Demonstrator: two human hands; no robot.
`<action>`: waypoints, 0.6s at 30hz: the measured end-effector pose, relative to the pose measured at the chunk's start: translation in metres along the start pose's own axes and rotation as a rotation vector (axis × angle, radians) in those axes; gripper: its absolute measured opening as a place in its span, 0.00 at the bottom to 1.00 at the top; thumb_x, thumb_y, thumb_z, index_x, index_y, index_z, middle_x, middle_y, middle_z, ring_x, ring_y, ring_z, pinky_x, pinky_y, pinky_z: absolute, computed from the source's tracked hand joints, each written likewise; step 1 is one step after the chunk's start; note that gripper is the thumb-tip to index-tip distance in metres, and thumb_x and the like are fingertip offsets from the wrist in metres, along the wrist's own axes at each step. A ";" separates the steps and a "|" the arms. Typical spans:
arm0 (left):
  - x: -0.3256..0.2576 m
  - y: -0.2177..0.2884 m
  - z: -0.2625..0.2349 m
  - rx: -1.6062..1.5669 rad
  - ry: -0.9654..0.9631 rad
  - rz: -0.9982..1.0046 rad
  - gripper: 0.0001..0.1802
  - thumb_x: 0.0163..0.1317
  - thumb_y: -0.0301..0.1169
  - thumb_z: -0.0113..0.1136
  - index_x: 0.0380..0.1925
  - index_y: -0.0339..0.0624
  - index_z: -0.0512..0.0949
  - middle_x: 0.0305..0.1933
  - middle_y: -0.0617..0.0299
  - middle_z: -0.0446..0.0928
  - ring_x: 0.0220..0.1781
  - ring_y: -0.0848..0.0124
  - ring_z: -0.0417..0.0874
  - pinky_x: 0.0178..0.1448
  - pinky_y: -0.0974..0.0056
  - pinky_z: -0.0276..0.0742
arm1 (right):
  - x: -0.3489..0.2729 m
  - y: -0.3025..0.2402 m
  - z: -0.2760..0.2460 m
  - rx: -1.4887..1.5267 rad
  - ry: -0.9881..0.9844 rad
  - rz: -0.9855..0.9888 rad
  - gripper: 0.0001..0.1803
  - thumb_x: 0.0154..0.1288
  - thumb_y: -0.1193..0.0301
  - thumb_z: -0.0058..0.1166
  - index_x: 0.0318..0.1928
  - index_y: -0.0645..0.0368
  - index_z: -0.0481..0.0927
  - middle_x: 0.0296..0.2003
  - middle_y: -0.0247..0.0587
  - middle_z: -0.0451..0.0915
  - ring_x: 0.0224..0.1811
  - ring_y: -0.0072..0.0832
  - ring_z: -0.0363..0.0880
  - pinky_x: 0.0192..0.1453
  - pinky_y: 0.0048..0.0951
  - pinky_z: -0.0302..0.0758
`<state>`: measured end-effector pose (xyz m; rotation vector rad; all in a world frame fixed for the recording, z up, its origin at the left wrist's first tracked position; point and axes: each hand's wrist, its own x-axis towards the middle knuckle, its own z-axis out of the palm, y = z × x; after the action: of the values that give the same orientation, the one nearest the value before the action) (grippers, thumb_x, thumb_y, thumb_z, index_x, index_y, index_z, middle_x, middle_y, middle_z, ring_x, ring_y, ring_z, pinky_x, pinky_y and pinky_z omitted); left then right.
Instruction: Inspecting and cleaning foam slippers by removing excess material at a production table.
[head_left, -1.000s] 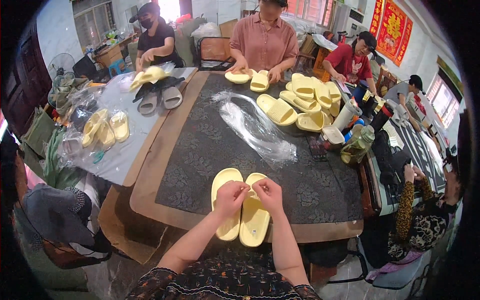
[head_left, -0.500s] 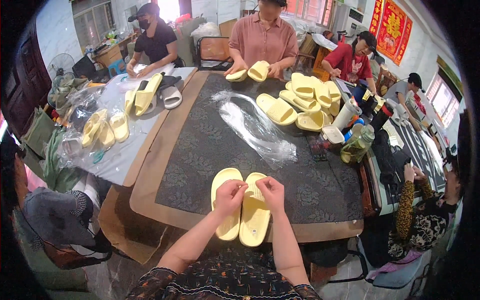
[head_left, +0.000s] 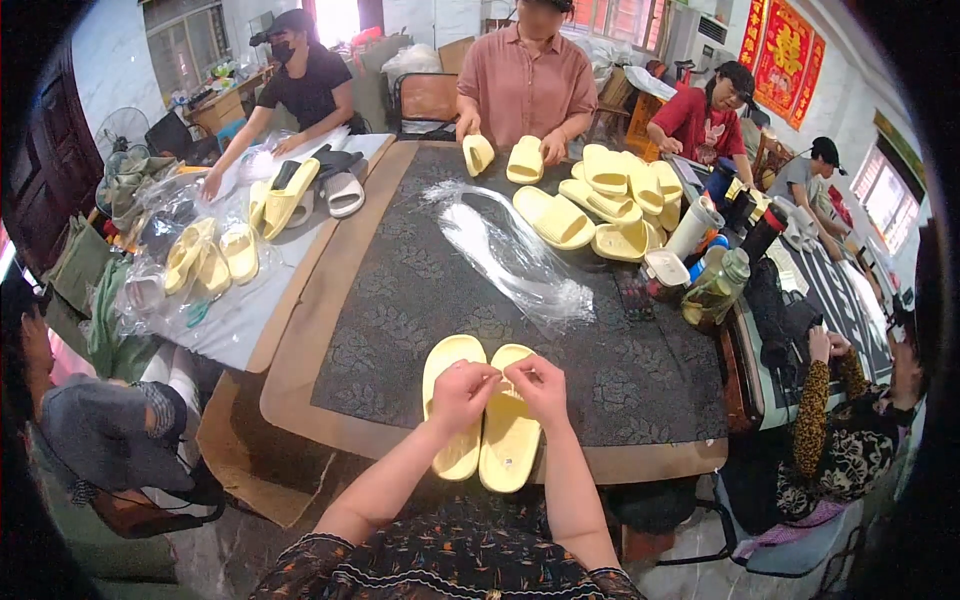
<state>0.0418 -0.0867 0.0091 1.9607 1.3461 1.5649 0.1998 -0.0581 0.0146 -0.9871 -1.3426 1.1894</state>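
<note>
A pair of pale yellow slide slippers lies side by side at the near edge of the table, toes pointing away from me. Over the strap of the left slipper (head_left: 457, 458) is my left hand (head_left: 461, 393), its thumb and fingers pinched together. My right hand (head_left: 538, 388) is pinched too, above the strap of the right slipper (head_left: 509, 448). The fingertips of both hands meet over the gap between the slippers. Whatever they hold is too small to make out. A small pale label shows on the heel of the right slipper.
Clear plastic bags (head_left: 505, 255) lie mid-table on the dark patterned mat (head_left: 375, 335). Beyond them is a pile of yellow slippers (head_left: 557, 222). Bottles (head_left: 718, 288) and a white tub (head_left: 664, 267) line the right edge. A pale side table (head_left: 215, 325) holds more slippers. Co-workers sit and stand around.
My hands have drawn together until the fingertips meet. The person opposite has tilted one slipper up and shifted the other. The person at far left has stretched an arm toward the plastic bags.
</note>
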 end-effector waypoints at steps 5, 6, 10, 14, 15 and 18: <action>-0.004 -0.004 0.006 -0.190 0.082 -0.165 0.04 0.56 0.24 0.63 0.30 0.36 0.79 0.25 0.65 0.74 0.24 0.81 0.72 0.26 0.74 0.66 | 0.003 0.006 -0.003 0.138 0.072 0.042 0.04 0.58 0.73 0.60 0.31 0.60 0.80 0.23 0.22 0.75 0.24 0.09 0.67 0.28 0.14 0.63; -0.005 -0.007 0.006 -0.190 0.063 -0.164 0.03 0.56 0.23 0.62 0.30 0.36 0.78 0.26 0.65 0.74 0.24 0.81 0.72 0.27 0.75 0.67 | 0.001 0.003 -0.003 0.094 0.027 0.040 0.04 0.58 0.74 0.60 0.31 0.60 0.80 0.24 0.22 0.75 0.24 0.09 0.67 0.27 0.14 0.63; -0.007 -0.009 0.009 -0.312 0.061 -0.250 0.03 0.57 0.22 0.61 0.31 0.35 0.78 0.27 0.66 0.75 0.24 0.83 0.71 0.27 0.76 0.66 | -0.001 -0.002 -0.001 0.067 -0.047 0.065 0.04 0.56 0.75 0.61 0.32 0.60 0.80 0.24 0.22 0.75 0.23 0.08 0.68 0.27 0.12 0.63; -0.007 -0.008 0.006 -0.248 0.090 -0.234 0.03 0.57 0.23 0.61 0.31 0.35 0.78 0.27 0.67 0.75 0.23 0.83 0.71 0.27 0.76 0.66 | 0.002 0.002 -0.002 0.110 -0.076 0.101 0.04 0.55 0.76 0.62 0.31 0.60 0.80 0.24 0.22 0.75 0.23 0.08 0.68 0.26 0.12 0.63; -0.005 -0.003 0.004 -0.239 0.086 -0.234 0.03 0.57 0.24 0.61 0.30 0.35 0.78 0.26 0.67 0.75 0.23 0.83 0.71 0.26 0.76 0.66 | 0.002 0.006 -0.004 0.057 -0.104 0.037 0.05 0.55 0.76 0.62 0.32 0.60 0.80 0.24 0.23 0.75 0.24 0.08 0.69 0.27 0.12 0.64; -0.002 0.003 0.002 -0.202 0.078 -0.211 0.04 0.57 0.24 0.62 0.30 0.35 0.78 0.25 0.66 0.74 0.23 0.83 0.71 0.26 0.76 0.66 | 0.002 0.011 -0.006 -0.025 -0.129 -0.041 0.05 0.56 0.75 0.62 0.32 0.60 0.79 0.25 0.23 0.75 0.26 0.09 0.69 0.28 0.14 0.65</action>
<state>0.0446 -0.0894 0.0093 1.5999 1.3186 1.6196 0.2046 -0.0537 0.0041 -0.9084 -1.4751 1.2250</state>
